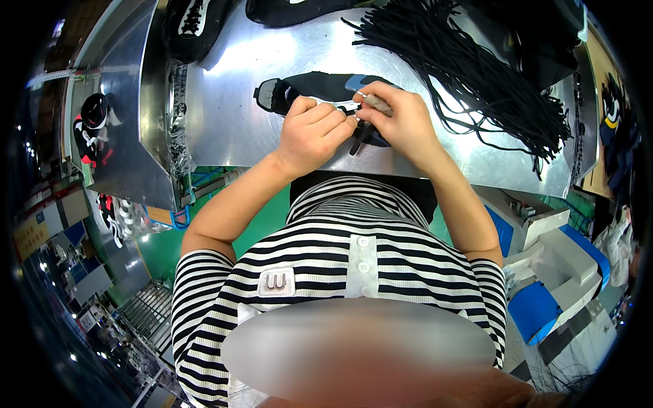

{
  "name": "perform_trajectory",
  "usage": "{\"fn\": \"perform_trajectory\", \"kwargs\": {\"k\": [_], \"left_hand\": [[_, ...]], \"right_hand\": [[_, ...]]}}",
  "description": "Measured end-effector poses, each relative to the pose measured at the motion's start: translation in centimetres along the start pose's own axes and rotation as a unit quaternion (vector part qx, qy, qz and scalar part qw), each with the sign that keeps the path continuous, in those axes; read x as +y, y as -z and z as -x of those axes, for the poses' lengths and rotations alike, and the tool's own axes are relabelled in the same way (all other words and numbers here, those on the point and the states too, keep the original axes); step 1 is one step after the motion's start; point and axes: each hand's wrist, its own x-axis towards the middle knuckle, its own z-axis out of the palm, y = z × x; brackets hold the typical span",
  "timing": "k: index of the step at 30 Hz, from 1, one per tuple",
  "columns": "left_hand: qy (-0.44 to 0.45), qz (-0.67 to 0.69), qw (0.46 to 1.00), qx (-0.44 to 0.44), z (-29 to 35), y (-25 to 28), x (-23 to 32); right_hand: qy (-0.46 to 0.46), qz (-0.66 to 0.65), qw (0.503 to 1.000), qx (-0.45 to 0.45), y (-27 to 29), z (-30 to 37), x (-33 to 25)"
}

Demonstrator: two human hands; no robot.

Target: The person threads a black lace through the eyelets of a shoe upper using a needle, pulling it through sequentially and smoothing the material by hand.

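Note:
A black shoe upper [320,85] with a grey end at the left and a blue patch at the right lies sideways on the metal worktop [235,126]. My left hand [313,132] is closed over its near side, fingertips pinched at the lacing area; what they grip is mostly hidden. In my right hand [405,115] is an awl-like tool [376,103] with a thick beige handle and thin metal shaft, its tip close to my left fingertips. A short black lace [357,141] hangs between the hands toward the worktop's near edge.
A large bundle of loose black shoelaces [469,81] spreads over the right of the worktop. Black shoes [197,30] lie at the far left and far middle. Raised metal sides flank the worktop. A grey and blue machine [544,272] stands at lower right.

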Motion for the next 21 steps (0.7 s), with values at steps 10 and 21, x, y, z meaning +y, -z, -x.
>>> {"fn": "perform_trajectory", "kwargs": {"k": [10,21], "left_hand": [[-0.033,0.004,0.996,-0.080,-1.8,1.3,-0.5],[0.455,0.203,0.827,-0.259,-2.2,3.9,-1.1]], "right_hand": [[0.037,-0.307,0.932,0.189,2.8,-2.5,0.0],[-0.008,-0.463,0.886,0.017,-1.0,-0.8,2.3]]}}
